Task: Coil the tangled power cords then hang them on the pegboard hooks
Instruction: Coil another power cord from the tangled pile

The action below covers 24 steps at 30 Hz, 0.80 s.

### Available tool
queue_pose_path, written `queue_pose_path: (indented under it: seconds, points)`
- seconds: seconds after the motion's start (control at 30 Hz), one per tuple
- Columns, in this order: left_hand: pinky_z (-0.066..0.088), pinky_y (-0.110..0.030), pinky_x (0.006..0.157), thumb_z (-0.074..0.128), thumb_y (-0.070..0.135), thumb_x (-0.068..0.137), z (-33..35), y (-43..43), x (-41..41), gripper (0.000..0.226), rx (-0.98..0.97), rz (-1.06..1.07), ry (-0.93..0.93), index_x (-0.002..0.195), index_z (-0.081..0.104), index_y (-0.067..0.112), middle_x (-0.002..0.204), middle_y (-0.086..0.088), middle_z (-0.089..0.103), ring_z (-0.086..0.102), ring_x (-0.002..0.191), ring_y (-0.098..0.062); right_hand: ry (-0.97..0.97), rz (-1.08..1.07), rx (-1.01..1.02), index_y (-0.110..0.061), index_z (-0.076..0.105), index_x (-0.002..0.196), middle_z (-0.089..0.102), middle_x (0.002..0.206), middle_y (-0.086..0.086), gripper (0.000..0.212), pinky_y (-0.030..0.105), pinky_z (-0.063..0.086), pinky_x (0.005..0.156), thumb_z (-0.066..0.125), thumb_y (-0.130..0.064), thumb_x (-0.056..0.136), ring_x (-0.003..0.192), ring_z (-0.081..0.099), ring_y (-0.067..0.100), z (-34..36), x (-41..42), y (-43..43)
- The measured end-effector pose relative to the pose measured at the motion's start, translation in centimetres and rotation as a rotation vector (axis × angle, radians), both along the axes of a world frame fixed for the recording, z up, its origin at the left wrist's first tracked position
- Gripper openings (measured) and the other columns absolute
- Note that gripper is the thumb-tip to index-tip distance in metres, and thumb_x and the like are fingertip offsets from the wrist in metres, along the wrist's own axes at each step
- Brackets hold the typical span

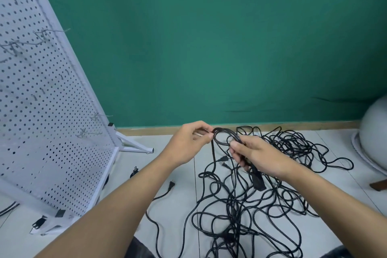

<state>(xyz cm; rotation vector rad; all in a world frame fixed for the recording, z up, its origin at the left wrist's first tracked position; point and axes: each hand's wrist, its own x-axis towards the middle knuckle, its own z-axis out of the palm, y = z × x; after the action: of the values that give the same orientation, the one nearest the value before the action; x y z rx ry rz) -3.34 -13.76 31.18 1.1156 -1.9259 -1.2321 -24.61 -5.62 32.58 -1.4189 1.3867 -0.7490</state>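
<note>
The pegboard stands at the floor's left edge, its hooks bare. The left hand pinches one side of a small coil between thumb and fingertips, and the right hand curls its fingers round the gathered turns. The tangled power cords sprawl on the floor below. It is best to draw slack gently and keep each turn the same size.
</note>
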Motion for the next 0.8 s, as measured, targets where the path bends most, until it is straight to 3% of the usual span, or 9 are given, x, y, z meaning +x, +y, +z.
queue_pose_path:
  seconds: [0.1,0.2,0.27,0.37,0.47,0.57,0.67,0.73,0.8]
  points:
    - [0.056,-0.033,0.091,0.070,0.015,0.097,-0.3,0.1,-0.2,0.011,0.046,-0.032,-0.014,0.098,0.068,0.026,0.088,0.004,0.075,0.074,0.086,-0.018,0.006,-0.040,-0.091,-0.008,0.059,0.091,0.064,0.077,-0.002,0.027,0.026,0.050,0.062,0.046,-0.021,0.110,0.069,0.058,0.015,-0.1,-0.3,-0.3]
    - [0.063,-0.037,0.087,0.069,0.010,0.097,0.3,0.6,-1.0,0.005,0.164,0.027,0.132,0.102,0.067,0.010,0.093,-0.017,0.075,0.078,0.085,-0.025,0.076,-0.114,-0.205,-0.009,0.063,0.094,0.073,0.088,-0.003,0.023,0.030,0.054,0.070,0.047,-0.018,0.109,0.079,0.068,0.015,-0.8,-0.2,-0.5]
    - [0.064,-0.033,0.080,0.070,0.009,0.097,1.0,1.2,-1.8,0.007,0.211,0.061,0.216,0.103,0.066,0.006,0.094,-0.022,0.074,0.078,0.083,-0.027,0.074,-0.178,-0.245,-0.013,0.066,0.099,0.077,0.099,-0.003,0.021,0.032,0.058,0.080,0.048,-0.017,0.109,0.090,0.073,0.012,-1.1,0.2,-0.6]
    - [0.063,-0.029,0.074,0.070,0.006,0.096,1.3,1.6,-2.6,0.013,0.278,0.137,0.311,0.106,0.065,-0.001,0.093,-0.022,0.075,0.078,0.083,-0.028,-0.038,-0.187,-0.199,-0.017,0.069,0.110,0.078,0.109,0.001,0.020,0.033,0.057,0.094,0.049,-0.016,0.109,0.101,0.075,0.015,-1.4,1.0,-0.9]
    - [0.063,-0.027,0.072,0.071,0.005,0.095,1.4,1.7,-2.8,0.016,0.343,0.186,0.375,0.107,0.065,-0.004,0.092,-0.021,0.077,0.078,0.084,-0.029,-0.047,-0.153,-0.129,-0.011,0.067,0.120,0.077,0.111,0.006,0.024,0.035,0.057,0.098,0.046,-0.015,0.110,0.103,0.075,0.016,-1.2,1.4,-1.0]
    - [0.061,-0.025,0.070,0.073,0.007,0.094,1.7,1.9,-2.9,0.011,0.296,0.193,0.359,0.099,0.069,-0.002,0.085,-0.015,0.078,0.078,0.082,-0.024,-0.053,-0.131,-0.093,-0.009,0.065,0.116,0.076,0.100,0.006,0.023,0.035,0.056,0.095,0.043,-0.013,0.111,0.092,0.073,0.016,-1.1,1.6,-0.9]
    - [0.057,-0.023,0.066,0.077,0.014,0.092,1.3,1.6,-2.9,0.009,0.059,0.195,0.215,0.089,0.072,0.007,0.080,-0.007,0.077,0.071,0.071,-0.011,-0.055,-0.153,-0.027,-0.014,0.064,0.106,0.065,0.084,-0.002,0.020,0.035,0.052,0.087,0.045,-0.019,0.110,0.081,0.065,0.011,-1.0,1.9,-0.8]
    - [0.052,-0.024,0.066,0.077,0.023,0.091,0.9,1.2,-2.5,0.009,-0.007,0.174,0.141,0.088,0.075,0.015,0.077,0.003,0.073,0.061,0.066,-0.008,-0.041,-0.184,-0.023,-0.012,0.062,0.100,0.060,0.080,0.000,0.023,0.024,0.050,0.076,0.044,-0.021,0.111,0.072,0.061,0.007,-0.5,2.0,-0.7]
    - [0.052,-0.024,0.070,0.071,0.021,0.094,0.3,1.0,-2.1,0.004,0.087,0.121,0.092,0.096,0.074,0.018,0.085,0.003,0.073,0.064,0.074,-0.010,-0.103,-0.230,-0.045,-0.008,0.060,0.098,0.056,0.080,0.003,0.025,0.014,0.048,0.065,0.042,-0.020,0.111,0.068,0.058,0.008,0.3,1.9,-0.7]
